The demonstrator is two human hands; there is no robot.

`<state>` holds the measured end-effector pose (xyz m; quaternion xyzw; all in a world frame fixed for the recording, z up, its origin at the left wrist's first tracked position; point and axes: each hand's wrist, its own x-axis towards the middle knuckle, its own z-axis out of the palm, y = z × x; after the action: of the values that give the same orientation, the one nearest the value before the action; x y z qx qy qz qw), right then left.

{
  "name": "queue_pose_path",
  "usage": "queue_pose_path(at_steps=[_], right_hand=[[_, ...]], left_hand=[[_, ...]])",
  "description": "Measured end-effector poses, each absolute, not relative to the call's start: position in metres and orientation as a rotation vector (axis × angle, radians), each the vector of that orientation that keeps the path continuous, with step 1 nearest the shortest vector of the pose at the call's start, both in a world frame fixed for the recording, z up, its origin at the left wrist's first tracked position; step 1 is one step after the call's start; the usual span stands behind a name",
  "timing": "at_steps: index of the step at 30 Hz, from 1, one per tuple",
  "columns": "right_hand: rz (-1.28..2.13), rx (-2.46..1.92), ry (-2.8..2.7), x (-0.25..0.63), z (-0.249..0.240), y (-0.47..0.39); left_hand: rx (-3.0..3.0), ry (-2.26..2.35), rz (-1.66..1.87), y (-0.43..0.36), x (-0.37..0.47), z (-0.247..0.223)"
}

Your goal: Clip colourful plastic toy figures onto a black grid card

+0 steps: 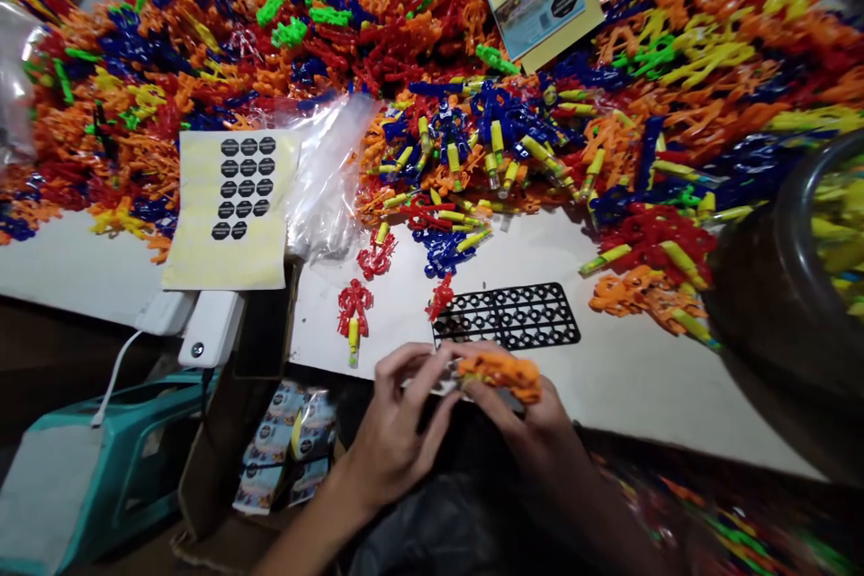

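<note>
Both my hands meet at the white table's front edge. My right hand (517, 405) is closed round an orange plastic figure (499, 371). My left hand (409, 409) pinches a small clear and whitish piece at the figure's left end; its exact shape is too small to tell. Just beyond my fingers lies a black plastic grid (513, 315), with a small red piece (441, 297) on its left corner. To the left, a red figure with a yellow-capped tube (354, 315) lies on the table.
A big heap of coloured plastic figures (236, 45) covers the back. A yellow sticker sheet (195, 225) and clear bags (324, 180) lie left. A dark tub (749, 270) stands right. Below left are a teal stool (128, 468) and a box with printed packets (270, 450).
</note>
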<state>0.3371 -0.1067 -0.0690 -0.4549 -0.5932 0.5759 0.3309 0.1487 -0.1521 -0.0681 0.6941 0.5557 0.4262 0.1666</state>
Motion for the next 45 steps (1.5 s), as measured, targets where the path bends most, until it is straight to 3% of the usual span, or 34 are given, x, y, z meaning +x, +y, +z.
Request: queue_pose_path(at_steps=[4,8,19,28,32,40,45], right_hand=[[1.508,-1.434,-1.28,0.336,-0.072,-0.097],[1.394,-1.394,-1.429,0.327,-0.072,-0.079],[0.688,-1.259,-1.87,0.299,-0.111,-0.076],[0.299,-1.219,-2.215,0.292,-0.104,-0.081],[0.345,-1.279,-2.19,0.292,-0.102,-0.08],[1.036,-1.207,-1.904,0.325,-0.086,-0.062],[1.172,-1.274,-1.685,0.333,-0.086,-0.061]], left_hand=[[1.834,2.017,1.144,-0.144,0.113,-0.068],[1.635,2.262,0.911,-0.136,0.088,-0.07],[1.217,1.975,1.148,-0.153,0.107,-0.081],[1.098,1.838,1.294,-0.169,0.144,-0.102],[1.194,1.735,1.334,-0.168,0.15,-0.102],[1.315,1.637,1.489,-0.16,0.173,-0.104],[1.319,1.664,1.546,-0.158,0.185,-0.119]])
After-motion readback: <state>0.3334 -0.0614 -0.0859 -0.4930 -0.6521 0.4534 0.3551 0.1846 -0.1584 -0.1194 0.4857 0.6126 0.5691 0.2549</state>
